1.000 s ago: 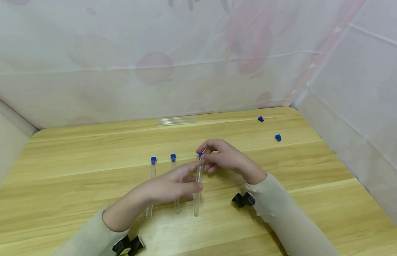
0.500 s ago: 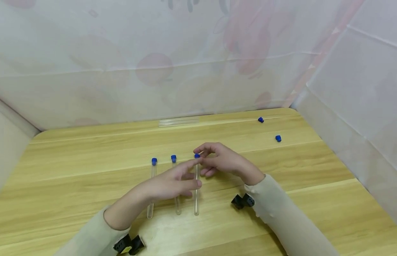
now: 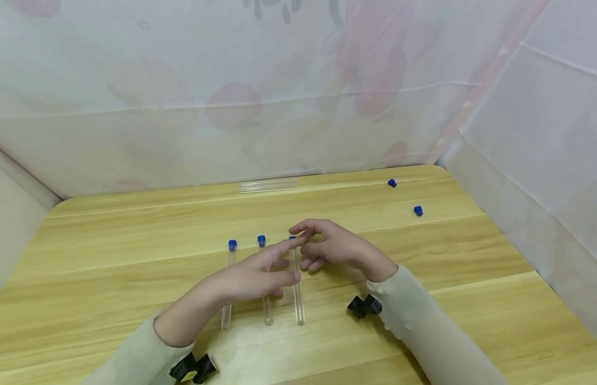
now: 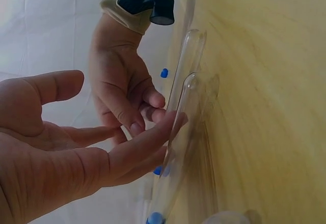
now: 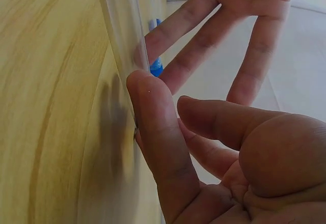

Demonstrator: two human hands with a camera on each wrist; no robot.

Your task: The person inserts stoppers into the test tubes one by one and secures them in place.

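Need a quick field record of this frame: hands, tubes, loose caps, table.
left hand: fingers straight, tips touching the rightmost tube
right hand: fingers by that tube's capped end; grip unclear
tubes: three capped tubes lying side by side, left tube, middle tube
loose caps: near cap, far cap, both right of the hands
bare tubes: at the far edge
table: light wood

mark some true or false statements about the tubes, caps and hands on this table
1. Three capped tubes lie side by side on the table. True.
2. Two loose blue caps lie far right. True.
3. The left hand holds a loose cap. False: its straight fingers rest on a tube.
4. The right hand is at the caps on the far right. False: it is at the rightmost tube.
5. The tubes stand upright. False: they lie flat.
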